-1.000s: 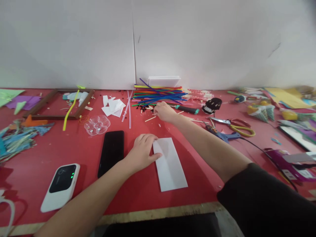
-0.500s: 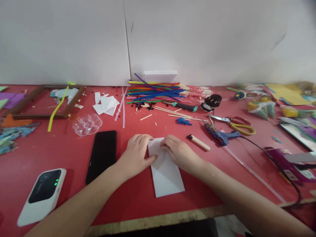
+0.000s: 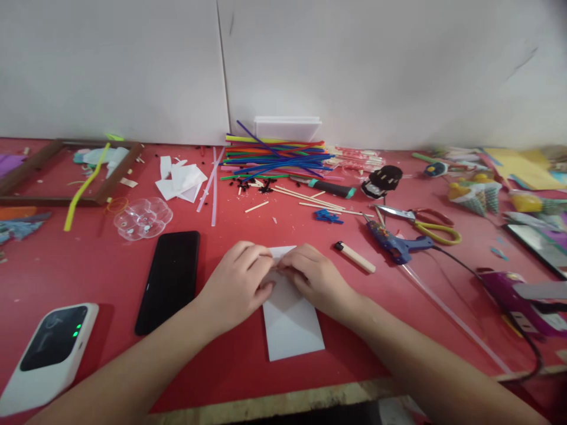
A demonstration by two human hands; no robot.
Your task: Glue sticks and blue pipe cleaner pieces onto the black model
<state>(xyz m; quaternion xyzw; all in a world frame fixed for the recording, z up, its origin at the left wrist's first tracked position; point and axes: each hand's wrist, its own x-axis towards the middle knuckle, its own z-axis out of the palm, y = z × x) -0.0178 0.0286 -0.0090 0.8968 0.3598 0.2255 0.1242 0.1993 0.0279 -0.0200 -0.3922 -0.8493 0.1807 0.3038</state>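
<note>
A white sheet of paper (image 3: 295,330) lies lengthwise before me on the red tabletop (image 3: 230,366). Over its upper part, my left hand (image 3: 243,280) is closed, thumb and fingertips drawn together near the paper's left edge. My right hand (image 3: 314,277) is closed too, its bent fingertips meeting those of the left. Whatever sits between the fingertips is hidden or too small to name. To the left of the hands is a black phone (image 3: 169,280); to the right lies a lighter-like stick with a black end (image 3: 355,257).
Behind the hands lie colourful pipe cleaners (image 3: 279,159), a black-and-green-handled knife (image 3: 330,187) and thin wooden sticks (image 3: 310,199). Rightward are scissors (image 3: 420,221) and a corded glue gun (image 3: 398,239). At left are a clear flower-shaped case (image 3: 144,218), a brown frame (image 3: 84,200) and a white device (image 3: 53,354).
My left hand has shifted inward over the paper, and its fingertips now meet those of my right hand. The camera view has turned slightly.
</note>
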